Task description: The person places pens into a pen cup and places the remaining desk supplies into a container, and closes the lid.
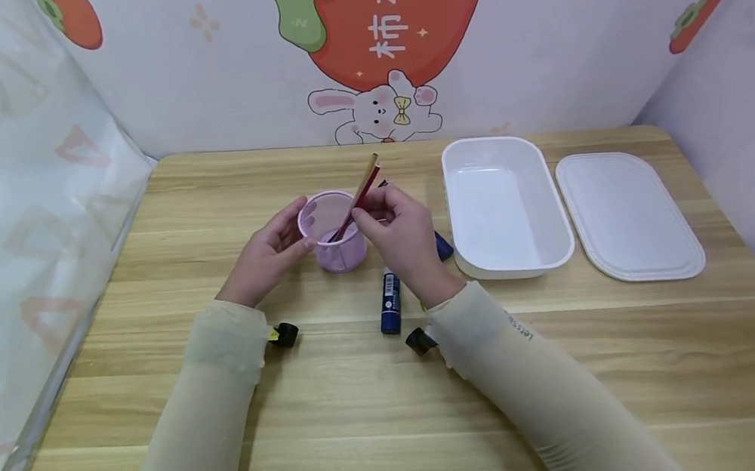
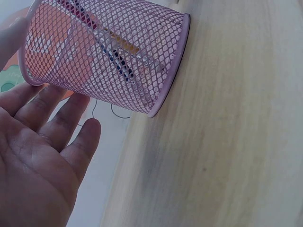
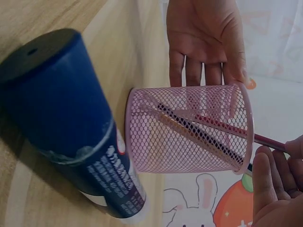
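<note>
A pink mesh pencil cup [image 1: 341,255] stands on the wooden table. My left hand [image 1: 274,247] holds it near the rim, thumb on the near side and fingers along the far side. Inside, a red pencil [image 3: 220,125], a dark pencil [image 3: 203,134] and a yellow pencil [image 3: 195,138] lean toward my right hand [image 1: 399,229]. Its thumb and fingers pinch the red pencil where it sticks out above the rim. The tips of the pencils show through the mesh near the base [image 2: 165,71] in the left wrist view.
A blue glue stick [image 1: 390,302] lies below the right hand, and another dark blue piece [image 1: 443,246] is partly hidden behind that hand. To the right are a white plastic box [image 1: 508,215] and its flat white lid [image 1: 631,215]. A printed cloth [image 1: 232,67] hangs behind the table.
</note>
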{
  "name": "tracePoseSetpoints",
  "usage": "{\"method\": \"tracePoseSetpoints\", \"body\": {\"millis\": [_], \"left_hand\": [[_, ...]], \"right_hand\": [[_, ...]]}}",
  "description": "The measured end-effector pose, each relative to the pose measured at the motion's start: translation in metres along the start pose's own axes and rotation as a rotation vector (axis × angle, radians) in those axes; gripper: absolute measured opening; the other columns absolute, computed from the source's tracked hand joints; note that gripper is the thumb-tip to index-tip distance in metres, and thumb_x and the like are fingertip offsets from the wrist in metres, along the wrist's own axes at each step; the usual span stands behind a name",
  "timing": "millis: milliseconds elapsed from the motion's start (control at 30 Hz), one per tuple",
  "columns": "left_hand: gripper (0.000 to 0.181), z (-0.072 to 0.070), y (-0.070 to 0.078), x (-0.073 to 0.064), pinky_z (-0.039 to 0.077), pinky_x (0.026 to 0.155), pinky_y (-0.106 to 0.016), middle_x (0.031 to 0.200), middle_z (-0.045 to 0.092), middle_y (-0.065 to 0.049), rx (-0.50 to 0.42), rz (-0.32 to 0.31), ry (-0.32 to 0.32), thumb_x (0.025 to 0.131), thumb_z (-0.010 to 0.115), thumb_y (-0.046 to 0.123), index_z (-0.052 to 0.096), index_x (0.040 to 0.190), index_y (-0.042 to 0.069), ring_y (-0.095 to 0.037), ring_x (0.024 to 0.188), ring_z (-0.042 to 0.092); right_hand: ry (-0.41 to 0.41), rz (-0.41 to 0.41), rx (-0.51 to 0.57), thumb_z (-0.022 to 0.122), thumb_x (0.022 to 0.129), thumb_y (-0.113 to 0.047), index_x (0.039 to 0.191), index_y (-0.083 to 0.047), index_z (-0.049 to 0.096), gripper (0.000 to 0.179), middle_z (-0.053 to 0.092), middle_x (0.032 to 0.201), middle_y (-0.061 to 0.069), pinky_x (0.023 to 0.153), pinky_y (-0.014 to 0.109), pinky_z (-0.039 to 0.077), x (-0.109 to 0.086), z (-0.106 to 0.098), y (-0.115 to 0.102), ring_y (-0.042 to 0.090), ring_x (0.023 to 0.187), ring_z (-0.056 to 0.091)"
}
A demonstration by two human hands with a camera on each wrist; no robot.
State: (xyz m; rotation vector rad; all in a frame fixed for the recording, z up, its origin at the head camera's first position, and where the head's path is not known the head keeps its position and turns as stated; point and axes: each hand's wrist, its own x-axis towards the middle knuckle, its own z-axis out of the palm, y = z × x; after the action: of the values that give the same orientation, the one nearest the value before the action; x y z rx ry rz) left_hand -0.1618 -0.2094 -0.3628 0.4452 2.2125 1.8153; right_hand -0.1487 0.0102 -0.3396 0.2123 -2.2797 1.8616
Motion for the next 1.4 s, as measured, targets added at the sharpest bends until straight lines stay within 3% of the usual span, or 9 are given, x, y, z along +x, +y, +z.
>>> {"method": "tracePoseSetpoints", "body": {"millis": [200,400,633,700,967,1233,1400], "left_hand": [[0.064,0.001,0.008,-0.004,0.037,0.102,-0.021,0.148,0.033,-0.004,-0.002,-0.011,0.004,0.091,0.061,0.014,0.029,0.147,0.014,-0.02,0.132,0.036],[0.064,-0.003,-0.012,0.003,0.038,0.101,-0.02,0.147,0.034,0.003,0.005,0.016,0.001,0.09,0.063,0.02,0.032,0.145,0.024,-0.016,0.131,0.038],[0.063,-0.003,-0.011,0.005,0.038,0.1,-0.02,0.147,0.035,0.0,-0.01,0.022,0.004,0.09,0.061,0.014,0.031,0.146,0.02,-0.018,0.131,0.038],[0.063,-0.004,-0.016,0.006,0.038,0.1,-0.02,0.147,0.035,0.002,-0.009,0.02,0.008,0.09,0.062,0.016,0.032,0.145,0.023,-0.016,0.13,0.039],[0.066,-0.001,0.001,0.0,0.037,0.102,-0.022,0.148,0.033,-0.004,0.001,0.004,-0.002,0.09,0.062,0.013,0.029,0.147,0.013,-0.021,0.132,0.037],[0.064,-0.004,-0.013,0.004,0.037,0.102,-0.022,0.146,0.036,0.004,0.004,0.014,0.006,0.089,0.063,0.02,0.032,0.145,0.024,-0.016,0.13,0.039],[0.064,-0.004,-0.015,0.005,0.038,0.101,-0.021,0.145,0.038,0.005,0.011,0.027,0.012,0.088,0.064,0.023,0.033,0.144,0.026,-0.015,0.129,0.04]], "right_hand": [[-0.012,0.017,-0.003,0.068,0.085,-0.016,0.095,-0.011,0.065,0.011,0.066,0.088,-0.004,0.071,0.023,0.055,-0.001,0.002,0.003,0.008,0.079,0.063],[-0.002,-0.003,-0.019,0.068,0.086,-0.018,0.095,-0.012,0.065,0.012,0.065,0.09,-0.006,0.072,0.022,0.054,-0.001,0.001,0.006,0.006,0.08,0.062],[0.02,-0.014,-0.01,0.069,0.085,-0.018,0.093,-0.011,0.065,0.011,0.065,0.088,-0.005,0.071,0.023,0.055,-0.001,-0.001,0.006,0.006,0.078,0.062],[0.026,-0.016,-0.004,0.069,0.084,-0.017,0.092,-0.011,0.065,0.01,0.066,0.088,-0.004,0.07,0.024,0.055,-0.001,-0.002,0.006,0.007,0.078,0.063],[0.03,0.008,-0.021,0.068,0.085,-0.02,0.096,-0.012,0.066,0.013,0.066,0.09,-0.005,0.071,0.024,0.055,-0.006,-0.009,0.007,0.008,0.079,0.062],[0.065,-0.05,0.016,0.069,0.084,-0.017,0.097,-0.002,0.066,0.02,0.067,0.091,0.003,0.069,0.025,0.056,-0.015,-0.021,0.008,0.012,0.079,0.064],[0.052,-0.054,0.04,0.07,0.083,-0.016,0.096,-0.003,0.067,0.019,0.067,0.091,0.003,0.071,0.025,0.056,-0.023,-0.03,0.003,0.013,0.08,0.065]]}}
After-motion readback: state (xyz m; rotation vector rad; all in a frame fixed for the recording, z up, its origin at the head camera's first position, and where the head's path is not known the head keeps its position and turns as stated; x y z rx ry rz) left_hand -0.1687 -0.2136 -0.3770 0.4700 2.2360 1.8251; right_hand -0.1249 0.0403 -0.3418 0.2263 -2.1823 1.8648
